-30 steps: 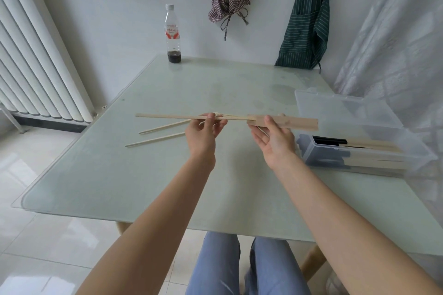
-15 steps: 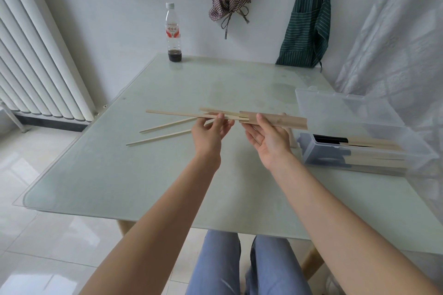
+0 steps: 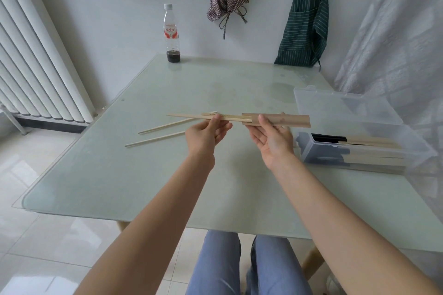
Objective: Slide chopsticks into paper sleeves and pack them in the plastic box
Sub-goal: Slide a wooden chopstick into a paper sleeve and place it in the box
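My left hand [image 3: 208,132] pinches a pair of wooden chopsticks [image 3: 191,116] held level above the glass table [image 3: 119,175]. Their right ends enter the open mouth of a brown paper sleeve [image 3: 292,120], which my right hand [image 3: 271,136] holds between thumb and fingers. Most of the chopsticks' length sticks out to the left. Two loose chopsticks [image 3: 155,139] lie on the table left of my hands. The clear plastic box [image 3: 318,151] stands open at the right, with several sleeved pairs lying inside.
The box's clear lid [image 3: 340,105] leans back behind it. A plastic bottle [image 3: 171,33] with dark liquid stands at the table's far edge. A radiator is at the left, aprons hang on the back wall, and a curtain hangs close to the right.
The chopsticks have moved right relative to the sleeve, so their ends now sit in its mouth. Both hands shifted slightly right.
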`<state>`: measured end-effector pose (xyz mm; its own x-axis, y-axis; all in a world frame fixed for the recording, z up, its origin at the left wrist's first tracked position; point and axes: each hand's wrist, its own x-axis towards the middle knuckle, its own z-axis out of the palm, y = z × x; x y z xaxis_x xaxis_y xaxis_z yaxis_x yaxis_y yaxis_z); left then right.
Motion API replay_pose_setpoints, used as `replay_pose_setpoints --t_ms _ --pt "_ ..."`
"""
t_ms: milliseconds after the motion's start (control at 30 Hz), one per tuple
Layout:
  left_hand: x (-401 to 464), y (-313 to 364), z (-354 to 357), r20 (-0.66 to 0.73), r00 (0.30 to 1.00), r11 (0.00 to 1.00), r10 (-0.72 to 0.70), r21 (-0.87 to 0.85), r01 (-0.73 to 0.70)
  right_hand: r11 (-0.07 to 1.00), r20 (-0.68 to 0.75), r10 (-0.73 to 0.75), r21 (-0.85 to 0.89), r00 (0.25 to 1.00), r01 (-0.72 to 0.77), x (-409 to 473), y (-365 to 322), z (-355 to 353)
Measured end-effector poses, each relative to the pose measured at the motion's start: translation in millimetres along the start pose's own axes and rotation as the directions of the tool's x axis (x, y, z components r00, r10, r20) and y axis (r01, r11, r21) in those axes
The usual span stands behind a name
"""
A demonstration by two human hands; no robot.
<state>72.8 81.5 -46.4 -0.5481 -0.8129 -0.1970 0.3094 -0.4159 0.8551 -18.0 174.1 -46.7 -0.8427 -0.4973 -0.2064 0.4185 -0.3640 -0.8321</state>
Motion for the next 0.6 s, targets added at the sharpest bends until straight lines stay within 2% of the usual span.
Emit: replay_pose_setpoints --t_ms 133,433,600 --pt "2 8 0 -0.092 0.996 0.997 0.022 -0.07 -0.028 1.0 -0.019 -0.017 0.01 1.0 0.017 2 -9 -6" --pt "-17 -2 26 0.046 0.998 0.993 0.049 0.107 -0.053 0.999 -0.013 -0.022 0.046 1.0 0.022 -5 -14 -8" --pt "-25 -2 37 0.11 0.993 0.988 0.037 0.147 -0.053 0.998 -0.014 -0.037 0.045 0.999 0.037 -7 -22 -15"
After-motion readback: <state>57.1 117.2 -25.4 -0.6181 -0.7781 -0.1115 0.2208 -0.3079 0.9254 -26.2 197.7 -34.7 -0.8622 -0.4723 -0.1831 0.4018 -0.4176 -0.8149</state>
